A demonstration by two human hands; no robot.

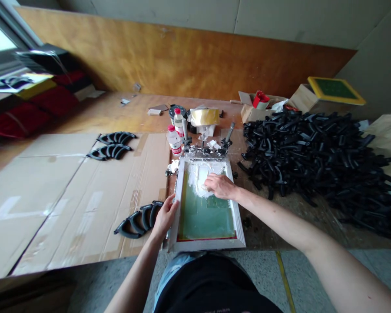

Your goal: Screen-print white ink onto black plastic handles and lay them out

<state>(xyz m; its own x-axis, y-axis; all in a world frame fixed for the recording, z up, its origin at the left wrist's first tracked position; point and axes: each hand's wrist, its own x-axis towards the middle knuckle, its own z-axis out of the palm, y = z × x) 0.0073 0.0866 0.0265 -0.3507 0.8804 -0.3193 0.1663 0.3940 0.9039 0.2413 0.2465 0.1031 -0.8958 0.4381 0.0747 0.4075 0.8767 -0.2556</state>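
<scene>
A screen-printing frame (240, 228) with a green mesh lies in front of me, its far part smeared with white ink (195, 174). My left hand (166, 214) is closed on the frame's left edge. Over the inked part of the mesh, my right hand (220, 186) has its fingers pressed together; a pale thing may be at the fingertips, but they hide what it is. Hinge clamps (205, 151) hold the frame's far end. Beside my left hand, several curved black plastic parts (140, 219) lie in a row.
Flattened cardboard (68, 195) covers the left of the table, with more black parts (112, 144) on it. A large heap of black parts (299, 148) fills the right. Bottles with red caps (174, 141) and a roll of tape (205, 116) stand behind the clamps.
</scene>
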